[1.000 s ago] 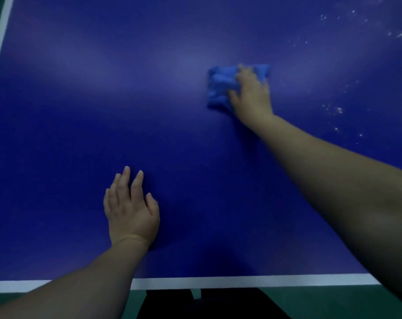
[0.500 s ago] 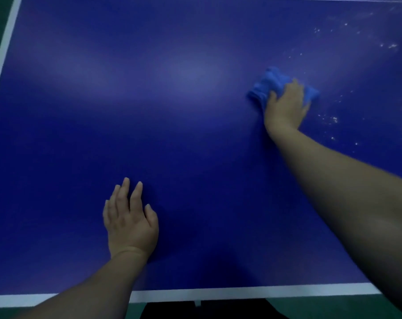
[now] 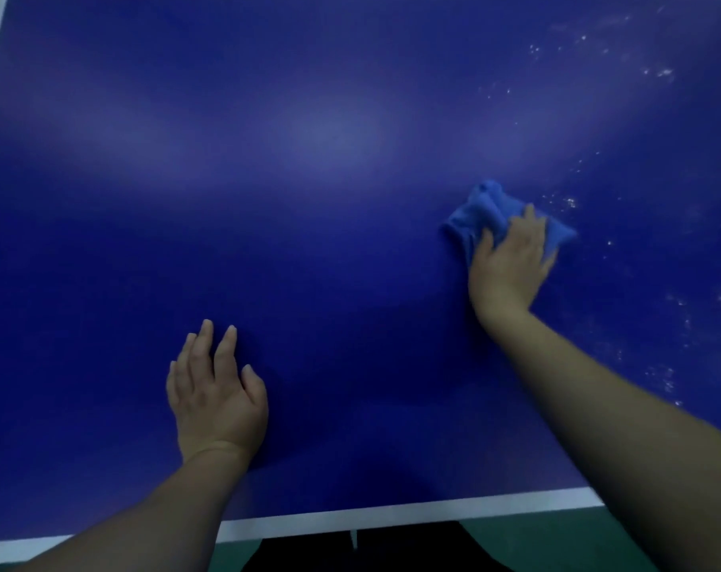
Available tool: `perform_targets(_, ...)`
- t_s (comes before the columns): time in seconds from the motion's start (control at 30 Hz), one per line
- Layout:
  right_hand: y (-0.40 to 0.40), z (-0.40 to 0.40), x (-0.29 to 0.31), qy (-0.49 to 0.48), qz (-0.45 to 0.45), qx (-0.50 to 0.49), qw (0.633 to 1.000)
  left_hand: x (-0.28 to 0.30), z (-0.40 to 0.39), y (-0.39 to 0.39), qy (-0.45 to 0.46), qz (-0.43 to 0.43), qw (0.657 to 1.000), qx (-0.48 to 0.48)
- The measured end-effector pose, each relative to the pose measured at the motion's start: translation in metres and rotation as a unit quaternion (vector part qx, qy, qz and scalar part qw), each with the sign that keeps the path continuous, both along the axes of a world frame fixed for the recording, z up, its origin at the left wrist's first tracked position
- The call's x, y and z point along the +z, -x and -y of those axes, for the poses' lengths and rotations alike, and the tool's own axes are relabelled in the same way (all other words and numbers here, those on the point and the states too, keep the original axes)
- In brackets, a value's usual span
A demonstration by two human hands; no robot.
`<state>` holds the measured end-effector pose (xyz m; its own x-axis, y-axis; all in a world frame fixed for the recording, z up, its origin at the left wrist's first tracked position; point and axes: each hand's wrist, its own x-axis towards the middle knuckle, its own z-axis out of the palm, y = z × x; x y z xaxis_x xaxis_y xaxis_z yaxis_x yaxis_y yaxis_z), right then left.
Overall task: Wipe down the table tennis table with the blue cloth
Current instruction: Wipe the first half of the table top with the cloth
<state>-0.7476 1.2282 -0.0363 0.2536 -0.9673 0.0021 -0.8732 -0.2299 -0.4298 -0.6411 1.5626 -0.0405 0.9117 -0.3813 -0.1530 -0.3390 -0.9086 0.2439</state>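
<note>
The right hand [image 3: 509, 262] presses down on the blue cloth [image 3: 485, 212], palm flat over its near part; its fingers lie on the fabric, a little blurred, so whether they bunch it or only press is not clear. The blue cloth is crumpled into a soft, lighter-blue lump with folds poking out past the fingers on the far and left sides. It lies on the right half of the table tennis table [image 3: 309, 241], just beside a scatter of white specks [image 3: 571, 202] that runs along the right part of the surface. The right arm reaches forward from the lower right corner. The left hand [image 3: 214, 390] rests flat on the dark blue top nearer the white edge line [image 3: 392, 511], fingers straight and slightly spread, holding nothing. No writing is readable.
</note>
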Motion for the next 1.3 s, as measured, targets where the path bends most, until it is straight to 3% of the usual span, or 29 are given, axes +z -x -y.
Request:
perform_targets(0.07, 0.015, -0.050, -0.005, 0.002, 0.002, 0.007, 1.000, 0.000, 0.000, 0.000, 0.000, 0.002, 1.000, -0.001)
perform_targets(0.17, 0.007, -0.103, -0.011, 0.002, 0.000, 0.214, 0.977, -0.001, -0.001, 0.000, 0.009, 0.005, 1.000, -0.001)
perform_targets(0.23, -0.007, -0.085, -0.007, -0.002, 0.003, 0.338, 0.941, -0.003, -0.002, -0.001, 0.011, 0.008, 1.000, -0.002)
perform_targets(0.27, -0.010, -0.067, -0.004, 0.003, -0.011, 0.350, 0.937, -0.003, -0.002, -0.001, 0.010, 0.009, 1.000, -0.003)
perform_targets(0.37, 0.015, -0.013, 0.001, 0.005, -0.016, 0.167, 0.986, -0.003, -0.003, -0.002, 0.010, 0.008, 1.000, -0.007)
perform_targets(0.43, 0.044, -0.017, 0.002, -0.002, -0.008, 0.033, 0.999, -0.003, -0.003, -0.001, 0.013, 0.006, 1.000, -0.007)
perform_targets(0.5, 0.057, -0.059, -0.004, 0.014, -0.026, 0.006, 1.000, -0.002, -0.003, 0.000, 0.014, 0.006, 1.000, -0.009)
perform_targets(0.6, 0.040, -0.127, -0.009, 0.016, -0.018, 0.146, 0.989, 0.000, -0.002, 0.000, 0.022, 0.007, 1.000, -0.009)
perform_targets(0.67, 0.019, -0.145, -0.007, 0.005, 0.009, 0.316, 0.949, 0.001, -0.002, 0.000, 0.025, 0.005, 1.000, -0.010)
perform_targets(0.73, 0.005, -0.124, -0.001, 0.011, 0.015, 0.393, 0.919, 0.000, -0.003, 0.000, 0.024, 0.003, 1.000, -0.015)
perform_targets(0.8, 0.011, -0.084, 0.003, 0.013, -0.010, 0.309, 0.951, -0.003, -0.004, 0.000, 0.022, 0.001, 1.000, -0.016)
perform_targets(0.87, 0.043, -0.055, 0.003, -0.003, -0.022, 0.129, 0.991, -0.003, -0.005, 0.000, 0.021, 0.002, 1.000, -0.018)
perform_targets(0.97, 0.088, -0.081, -0.001, 0.004, -0.021, -0.072, 0.997, -0.001, -0.005, 0.000, 0.016, 0.001, 1.000, -0.025)
perform_targets(1.03, 0.088, -0.125, -0.008, 0.002, -0.034, -0.041, 0.999, 0.000, -0.004, 0.000, 0.014, 0.002, 1.000, -0.028)
perform_targets(1.17, 0.071, -0.139, -0.007, -0.005, -0.009, 0.235, 0.972, 0.000, -0.003, 0.000, 0.019, 0.006, 0.999, -0.029)
perform_targets(1.23, 0.079, -0.106, -0.003, 0.003, -0.016, 0.209, 0.978, -0.002, -0.004, 0.000, 0.020, 0.014, 0.999, -0.033)
perform_targets(1.3, 0.103, -0.074, 0.003, 0.001, -0.014, 0.089, 0.996, -0.003, -0.005, 0.000, 0.022, 0.019, 0.999, -0.037)
